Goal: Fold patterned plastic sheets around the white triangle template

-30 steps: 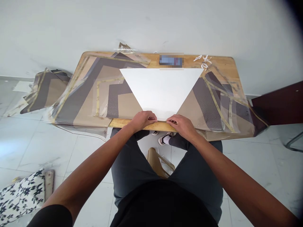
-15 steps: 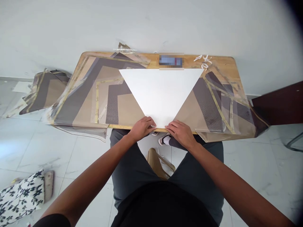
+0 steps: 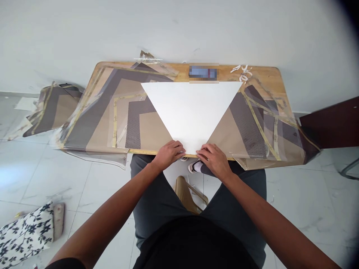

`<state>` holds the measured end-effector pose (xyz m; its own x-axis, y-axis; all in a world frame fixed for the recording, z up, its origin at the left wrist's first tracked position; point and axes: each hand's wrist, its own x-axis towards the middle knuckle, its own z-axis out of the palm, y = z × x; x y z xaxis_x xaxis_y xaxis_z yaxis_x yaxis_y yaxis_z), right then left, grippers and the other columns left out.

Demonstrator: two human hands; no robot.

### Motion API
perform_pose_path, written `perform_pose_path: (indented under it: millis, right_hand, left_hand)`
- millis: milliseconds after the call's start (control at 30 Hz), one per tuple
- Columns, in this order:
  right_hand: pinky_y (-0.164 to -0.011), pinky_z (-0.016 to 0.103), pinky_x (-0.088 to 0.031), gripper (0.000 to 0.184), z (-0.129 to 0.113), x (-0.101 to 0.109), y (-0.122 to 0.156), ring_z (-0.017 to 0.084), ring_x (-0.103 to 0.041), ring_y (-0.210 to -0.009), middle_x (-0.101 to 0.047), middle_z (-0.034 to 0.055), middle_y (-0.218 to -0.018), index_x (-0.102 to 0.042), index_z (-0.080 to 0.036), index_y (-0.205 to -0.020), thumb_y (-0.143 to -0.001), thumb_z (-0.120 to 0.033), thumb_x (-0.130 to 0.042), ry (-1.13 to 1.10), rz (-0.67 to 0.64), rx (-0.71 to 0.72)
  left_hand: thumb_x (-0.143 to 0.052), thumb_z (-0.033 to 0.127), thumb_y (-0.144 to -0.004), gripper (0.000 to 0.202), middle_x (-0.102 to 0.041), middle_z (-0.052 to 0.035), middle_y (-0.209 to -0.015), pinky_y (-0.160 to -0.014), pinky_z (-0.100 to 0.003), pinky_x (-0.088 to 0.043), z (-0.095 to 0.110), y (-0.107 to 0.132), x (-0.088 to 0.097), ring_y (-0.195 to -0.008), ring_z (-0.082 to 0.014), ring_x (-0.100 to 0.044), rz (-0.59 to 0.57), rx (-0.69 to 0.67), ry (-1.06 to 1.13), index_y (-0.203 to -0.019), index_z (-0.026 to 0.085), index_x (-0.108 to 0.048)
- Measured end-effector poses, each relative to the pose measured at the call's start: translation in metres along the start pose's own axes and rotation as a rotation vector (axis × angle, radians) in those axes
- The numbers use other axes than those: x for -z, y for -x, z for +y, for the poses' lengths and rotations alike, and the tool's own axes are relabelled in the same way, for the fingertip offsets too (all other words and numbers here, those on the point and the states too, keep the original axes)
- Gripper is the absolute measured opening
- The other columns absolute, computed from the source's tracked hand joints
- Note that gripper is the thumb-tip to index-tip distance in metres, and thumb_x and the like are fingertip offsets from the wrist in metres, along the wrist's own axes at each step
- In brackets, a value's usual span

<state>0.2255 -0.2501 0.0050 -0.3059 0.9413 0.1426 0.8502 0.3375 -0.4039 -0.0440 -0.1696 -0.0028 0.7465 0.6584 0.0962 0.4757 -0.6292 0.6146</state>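
Observation:
A large white sheet [image 3: 191, 108] folded into a triangle lies on the wooden table [image 3: 269, 78], its point toward me at the near edge. My left hand [image 3: 168, 154] presses the left side of that point, fingers curled and pinching the paper. My right hand [image 3: 213, 160] rests on the right side of the point, fingers pinching the same tip. Both hands almost touch each other at the table's front edge.
Brown and grey patterned sheets in clear plastic [image 3: 117, 112] cover the table on both sides and spill off the left end [image 3: 50, 106]. A dark cabinet edge [image 3: 331, 125] stands at right. Floral fabric [image 3: 25, 231] lies on the floor at lower left. A wooden chair part [image 3: 186, 194] shows between my legs.
The white triangle has slid toward me so its tip now reaches the table's front edge, and both hands drew back with it. Since half a second ago almost nothing has moved.

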Motion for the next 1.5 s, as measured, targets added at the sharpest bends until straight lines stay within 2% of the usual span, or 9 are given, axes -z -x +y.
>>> perform_pose_path:
  millis: [233, 467, 933, 1267, 1500]
  right_hand:
    - [-0.098, 0.045, -0.049, 0.027, -0.002, -0.001, -0.001, 0.027, -0.061, -0.114, -0.071, 0.0083, -0.125, -0.077, -0.026, -0.118, -0.111, -0.034, -0.052, -0.016, -0.033, -0.025]
    - [-0.099, 0.044, -0.048, 0.031, 0.0, -0.001, 0.0, 0.027, -0.061, -0.114, -0.072, 0.0089, -0.125, -0.077, -0.024, -0.12, -0.113, -0.035, -0.048, 0.022, -0.039, 0.003]
    - [-0.1, 0.044, -0.048, 0.027, 0.001, -0.003, 0.0, 0.028, -0.062, -0.117, -0.072, 0.0088, -0.126, -0.077, -0.027, -0.122, -0.11, -0.032, -0.054, 0.001, -0.044, -0.01]
    - [-0.094, 0.041, -0.051, 0.017, -0.002, -0.015, -0.007, 0.025, -0.066, -0.108, -0.074, 0.007, -0.118, -0.077, -0.028, -0.115, -0.108, -0.029, -0.061, 0.049, 0.032, 0.016]
    - [-0.091, 0.042, -0.054, 0.016, -0.004, -0.019, -0.006, 0.025, -0.068, -0.105, -0.075, 0.0056, -0.114, -0.076, -0.03, -0.113, -0.107, -0.026, -0.062, 0.038, 0.081, 0.043]
  left_hand:
    - [-0.064, 0.035, -0.106, 0.017, -0.064, -0.0086, -0.128, -0.102, -0.042, -0.054, 0.008, -0.001, 0.004, -0.111, -0.0245, -0.06, 0.026, 0.07, -0.009, -0.109, 0.024, -0.077]
    - [-0.069, 0.034, -0.104, 0.014, -0.066, -0.008, -0.125, -0.101, -0.042, -0.053, 0.007, -0.004, 0.005, -0.113, -0.0253, -0.06, 0.014, 0.093, 0.0, -0.106, 0.024, -0.078]
    - [-0.069, 0.035, -0.103, 0.015, -0.065, -0.0083, -0.127, -0.102, -0.042, -0.053, 0.003, -0.002, 0.004, -0.113, -0.0258, -0.06, 0.014, 0.092, 0.018, -0.108, 0.025, -0.078]
    - [-0.071, 0.032, -0.102, 0.009, -0.066, -0.0073, -0.124, -0.1, -0.041, -0.056, 0.002, -0.002, 0.016, -0.113, -0.0256, -0.064, -0.007, 0.105, -0.012, -0.105, 0.026, -0.077]
    - [-0.076, 0.028, -0.098, 0.006, -0.067, -0.0061, -0.123, -0.1, -0.039, -0.057, 0.004, 0.002, 0.016, -0.112, -0.0244, -0.065, 0.015, 0.134, -0.003, -0.103, 0.026, -0.079]
